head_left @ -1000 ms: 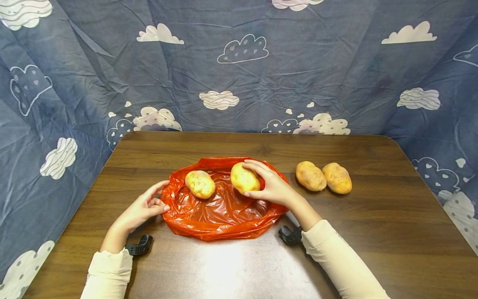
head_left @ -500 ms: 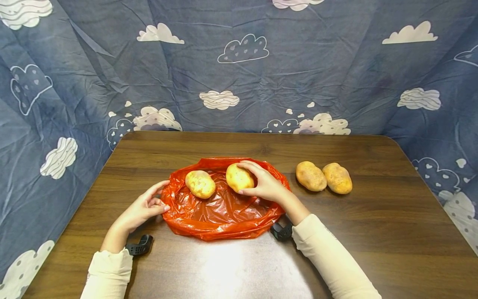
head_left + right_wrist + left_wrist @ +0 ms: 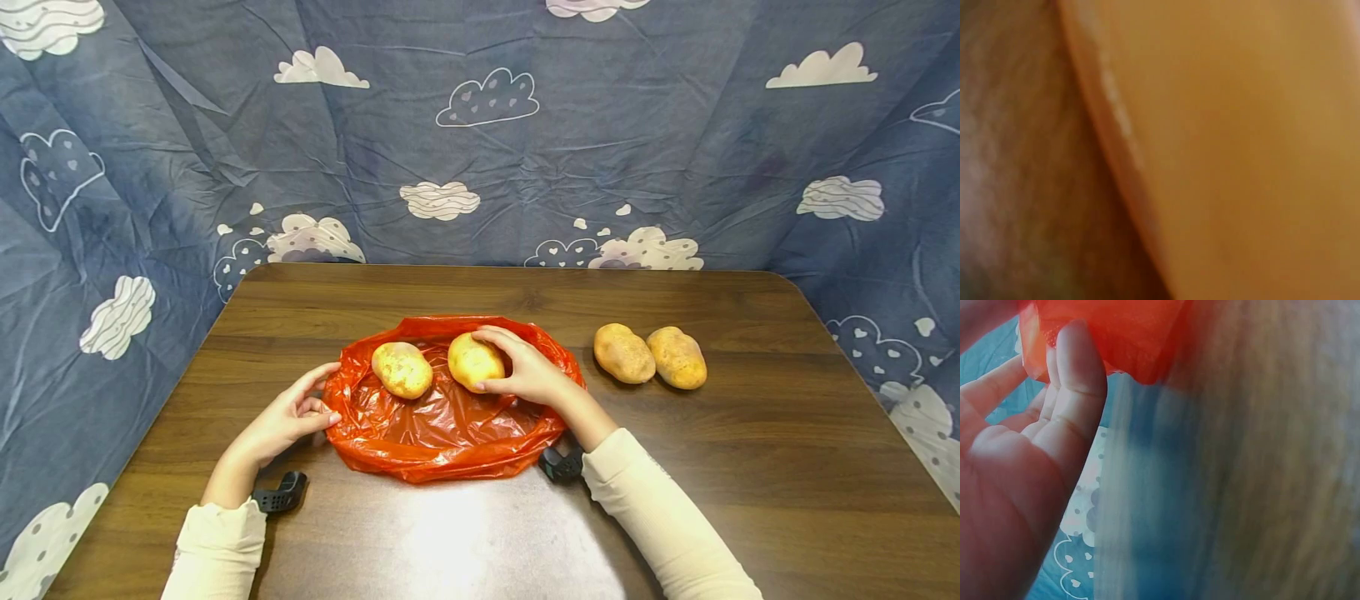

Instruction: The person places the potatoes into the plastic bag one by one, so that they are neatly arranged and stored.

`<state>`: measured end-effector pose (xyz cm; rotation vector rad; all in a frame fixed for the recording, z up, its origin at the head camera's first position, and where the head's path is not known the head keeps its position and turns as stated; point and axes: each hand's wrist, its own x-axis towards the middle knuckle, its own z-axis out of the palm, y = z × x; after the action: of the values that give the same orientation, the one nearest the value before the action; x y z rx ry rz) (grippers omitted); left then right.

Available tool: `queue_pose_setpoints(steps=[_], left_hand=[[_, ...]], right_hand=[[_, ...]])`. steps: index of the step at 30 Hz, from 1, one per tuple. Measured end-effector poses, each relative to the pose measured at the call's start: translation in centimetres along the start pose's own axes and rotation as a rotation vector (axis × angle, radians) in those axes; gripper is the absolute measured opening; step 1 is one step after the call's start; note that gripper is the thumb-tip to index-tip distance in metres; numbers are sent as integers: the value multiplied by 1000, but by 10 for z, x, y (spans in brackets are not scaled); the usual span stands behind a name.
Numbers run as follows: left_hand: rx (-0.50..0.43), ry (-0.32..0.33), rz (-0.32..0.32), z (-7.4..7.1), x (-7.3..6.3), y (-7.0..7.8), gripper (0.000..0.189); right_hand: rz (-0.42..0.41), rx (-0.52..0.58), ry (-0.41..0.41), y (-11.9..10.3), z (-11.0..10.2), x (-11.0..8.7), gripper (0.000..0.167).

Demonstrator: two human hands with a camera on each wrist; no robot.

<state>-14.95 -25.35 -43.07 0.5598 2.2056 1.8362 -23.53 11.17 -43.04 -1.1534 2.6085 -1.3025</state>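
Observation:
A red plastic bag (image 3: 442, 462) lies spread with its mouth up on the table. Inside its left half rests a potato (image 3: 402, 370). My right hand (image 3: 532, 372) grips a second potato (image 3: 476, 363) inside the bag, thumb on the near side and fingers over the far side. At the bag's left rim, my left hand (image 3: 288, 417) pinches the plastic. In the left wrist view the thumb (image 3: 1079, 375) and fingers are at the edge of the red plastic (image 3: 1129, 337). The right wrist view is a blurred close-up.
Two more potatoes, one (image 3: 624, 354) beside the other (image 3: 677, 358), sit on the wooden table (image 3: 787, 467) right of the bag. Black wrist devices show under both wrists. A blue cloth with clouds (image 3: 487, 158) hangs behind the table's far edge.
My right hand has moved left with its potato, bringing it closer to the other potato in the bag. My left hand stays at the left rim.

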Motion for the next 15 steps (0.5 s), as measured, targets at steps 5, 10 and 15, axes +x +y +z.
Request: queue_pose_setpoints(steps=[5, 10, 15], left_hand=[[3, 1, 2, 0, 0, 0, 67], [1, -3, 2, 0, 0, 0, 67], [1, -10, 5, -1, 0, -1, 67]], right_hand=[[-9, 6, 6, 0, 0, -1, 67], [-12, 28, 12, -2, -1, -2, 66], [-11, 92, 20, -16, -6, -5, 64]])
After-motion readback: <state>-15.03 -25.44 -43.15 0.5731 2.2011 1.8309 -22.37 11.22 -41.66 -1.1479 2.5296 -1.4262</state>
